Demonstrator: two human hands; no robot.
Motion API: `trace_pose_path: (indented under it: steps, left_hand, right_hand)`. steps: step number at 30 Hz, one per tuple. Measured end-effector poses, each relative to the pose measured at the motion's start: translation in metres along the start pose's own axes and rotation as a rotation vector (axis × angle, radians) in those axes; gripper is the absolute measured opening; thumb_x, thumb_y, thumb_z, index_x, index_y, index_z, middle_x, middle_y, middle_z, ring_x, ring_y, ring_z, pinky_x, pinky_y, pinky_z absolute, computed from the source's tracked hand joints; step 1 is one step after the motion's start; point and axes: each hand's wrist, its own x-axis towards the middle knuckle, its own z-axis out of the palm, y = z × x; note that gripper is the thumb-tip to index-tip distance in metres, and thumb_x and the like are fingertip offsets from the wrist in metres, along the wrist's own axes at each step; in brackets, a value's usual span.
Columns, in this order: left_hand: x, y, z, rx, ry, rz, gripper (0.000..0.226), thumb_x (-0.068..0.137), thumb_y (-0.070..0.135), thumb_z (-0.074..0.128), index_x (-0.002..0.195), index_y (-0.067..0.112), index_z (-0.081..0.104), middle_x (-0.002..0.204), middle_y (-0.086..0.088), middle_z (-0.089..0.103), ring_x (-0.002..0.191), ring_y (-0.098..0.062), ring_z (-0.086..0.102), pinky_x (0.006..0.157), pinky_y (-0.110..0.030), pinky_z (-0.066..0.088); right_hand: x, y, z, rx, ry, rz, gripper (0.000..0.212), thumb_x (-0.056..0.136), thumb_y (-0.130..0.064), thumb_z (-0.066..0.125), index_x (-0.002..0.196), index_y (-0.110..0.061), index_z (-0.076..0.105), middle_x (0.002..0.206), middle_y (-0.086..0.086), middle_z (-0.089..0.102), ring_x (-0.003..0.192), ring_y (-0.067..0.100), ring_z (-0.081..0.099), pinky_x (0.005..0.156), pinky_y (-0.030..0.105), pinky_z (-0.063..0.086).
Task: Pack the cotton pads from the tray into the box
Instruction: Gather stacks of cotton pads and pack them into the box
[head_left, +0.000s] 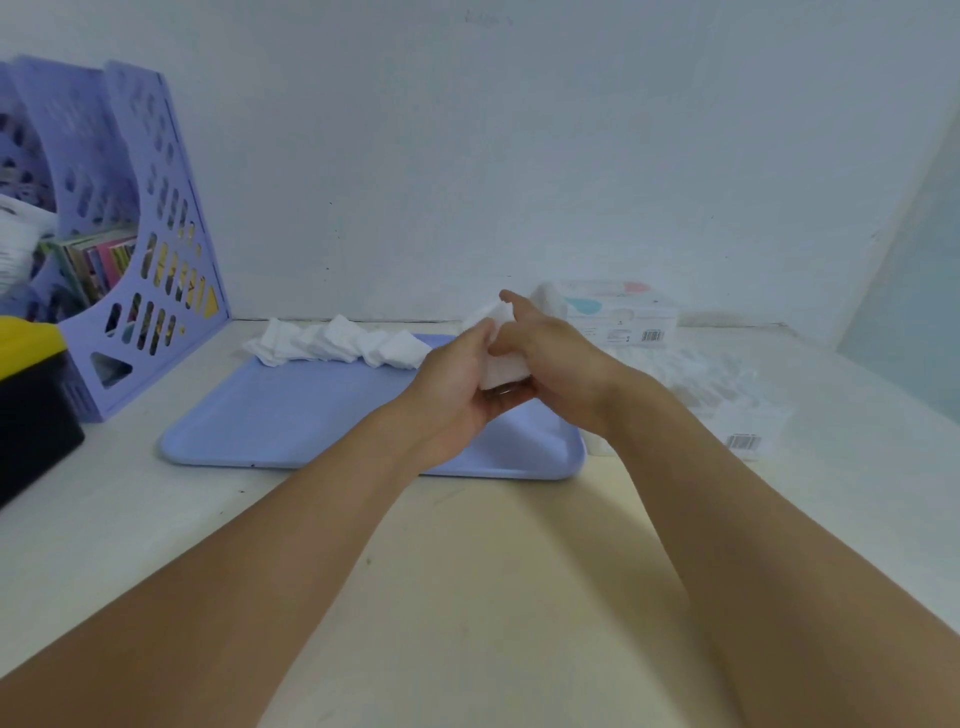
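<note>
Both hands — left hand (457, 384), right hand (545, 358) — pinched a cotton pad stack (501, 358) over tray (311, 415); square its edges, then slide into box (618, 312) at table's far edge.

**Both hands on a pad stack above the tray**

Left hand (457, 379) and right hand (550, 353) grip one stack of cotton pads (498, 358) together, over the right part of the blue tray (291, 415). More pads (332, 340) lie in a row along the tray's far edge. Box (618, 309) sits by the wall, behind the hands; looks like white pads poke out its left end, blurry. Clear wrapper (727, 400) lies right of the tray. Purple file rack (130, 234) far left.
</note>
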Motion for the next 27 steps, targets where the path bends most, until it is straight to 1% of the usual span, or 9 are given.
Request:
trace_pose_path:
  steps: [1,3,4,8,11,16,19,23,27]
  left_hand:
    - [0.0,-0.002,0.001,0.001,0.004,0.009,0.032,0.107,0.022,0.038,0.124,0.011,0.064,0.121,-0.007,0.072,0.113,-0.019,0.068,0.099,-0.045,0.054]
    - [0.001,-0.002,0.002,-0.005,0.031,0.016,0.033,0.108,0.025,0.04,0.124,0.009,0.064,0.123,-0.007,0.071,0.114,-0.02,0.067,0.098,-0.046,0.055]
    - [0.0,-0.001,0.001,-0.02,0.047,0.015,0.035,0.109,0.027,0.039,0.125,0.007,0.063,0.124,-0.009,0.07,0.115,-0.022,0.067,0.097,-0.046,0.055]
    - [-0.001,0.004,-0.001,-0.131,0.087,0.015,0.033,0.108,0.025,0.042,0.128,0.004,0.058,0.125,-0.013,0.068,0.112,-0.024,0.068,0.089,-0.037,0.059]
    - [-0.003,0.005,0.0,-0.241,0.083,-0.022,0.033,0.107,0.027,0.046,0.129,0.006,0.057,0.122,-0.011,0.07,0.104,-0.019,0.072,0.079,-0.03,0.06]
    - [-0.006,0.013,-0.007,-0.29,-0.013,-0.164,0.037,0.099,0.037,0.059,0.129,0.015,0.06,0.107,-0.006,0.072,0.086,-0.018,0.071,0.073,-0.032,0.058]
    - [-0.009,0.015,-0.008,-0.288,-0.107,-0.241,0.048,0.091,0.05,0.064,0.126,0.018,0.062,0.11,-0.007,0.065,0.097,-0.02,0.063,0.076,-0.036,0.056]
    - [-0.012,0.015,-0.004,-0.347,-0.172,-0.219,0.054,0.084,0.051,0.069,0.125,0.016,0.062,0.115,-0.005,0.068,0.104,-0.019,0.065,0.084,-0.034,0.055]
    - [-0.012,0.012,-0.005,-0.245,-0.116,-0.183,0.037,0.079,0.026,0.073,0.114,0.015,0.065,0.096,-0.004,0.072,0.083,-0.016,0.07,0.076,-0.03,0.055]
  right_hand:
    - [-0.001,0.0,0.001,0.056,-0.023,0.014,0.059,0.097,-0.023,0.05,0.154,-0.023,0.033,0.133,0.003,0.055,0.124,0.024,0.057,0.112,0.043,0.043]
    - [-0.002,-0.002,0.002,0.131,-0.045,0.045,0.03,0.1,-0.031,0.046,0.124,-0.017,0.057,0.114,0.007,0.062,0.113,0.029,0.062,0.102,0.041,0.049]
    - [-0.001,-0.003,0.001,0.145,-0.023,0.044,0.022,0.099,-0.033,0.047,0.113,-0.021,0.058,0.11,0.007,0.061,0.108,0.028,0.061,0.096,0.039,0.049]
    - [0.002,-0.001,-0.005,-0.004,0.014,-0.059,0.053,0.101,-0.026,0.053,0.152,-0.027,0.039,0.142,0.0,0.053,0.126,0.019,0.056,0.108,0.038,0.047]
    - [-0.003,0.0,-0.004,-0.154,-0.045,-0.168,0.052,0.101,-0.011,0.053,0.15,-0.023,0.043,0.138,0.001,0.059,0.126,0.014,0.057,0.097,0.02,0.05]
    - [-0.01,-0.007,-0.009,-0.146,-0.064,-0.28,0.085,0.069,-0.012,0.063,0.149,-0.034,0.042,0.148,-0.009,0.046,0.136,0.007,0.045,0.109,0.034,0.045]
    - [-0.015,-0.007,-0.014,-0.183,-0.12,-0.375,0.102,0.069,0.003,0.083,0.151,-0.033,0.036,0.144,-0.003,0.051,0.129,0.007,0.053,0.104,0.032,0.051]
    - [-0.014,-0.006,-0.013,-0.135,-0.021,-0.437,0.081,0.069,0.004,0.088,0.139,-0.02,0.055,0.113,0.006,0.069,0.104,0.019,0.07,0.092,0.032,0.059]
    - [-0.014,-0.006,-0.012,-0.279,-0.058,-0.428,0.081,0.066,-0.001,0.091,0.137,-0.021,0.058,0.125,-0.004,0.066,0.11,0.009,0.066,0.093,0.026,0.056]
